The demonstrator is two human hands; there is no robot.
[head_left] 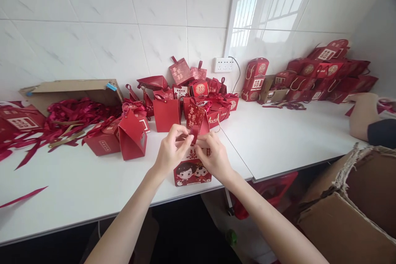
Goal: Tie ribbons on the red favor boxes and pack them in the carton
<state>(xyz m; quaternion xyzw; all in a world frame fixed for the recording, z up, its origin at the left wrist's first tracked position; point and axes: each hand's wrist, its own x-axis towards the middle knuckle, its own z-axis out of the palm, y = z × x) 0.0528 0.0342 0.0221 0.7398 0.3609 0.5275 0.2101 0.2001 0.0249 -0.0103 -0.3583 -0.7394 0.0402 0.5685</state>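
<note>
A red gift box with two cartoon figures printed on its front stands upright near the front edge of the white table. A loop of dark red ribbon rises from its top. My left hand pinches the ribbon from the left, thumb and forefinger together. From the other side, my right hand has its fingers closed at the ribbon's base, against the box top. Both hands partly cover the upper part of the box. Just behind them is another red box with gold lettering.
Several red gift boxes crowd the table's back. At left lies a cardboard box spilling red ribbons. More boxes are stacked at right, near another person's arm. A large open carton stands below the table's right side.
</note>
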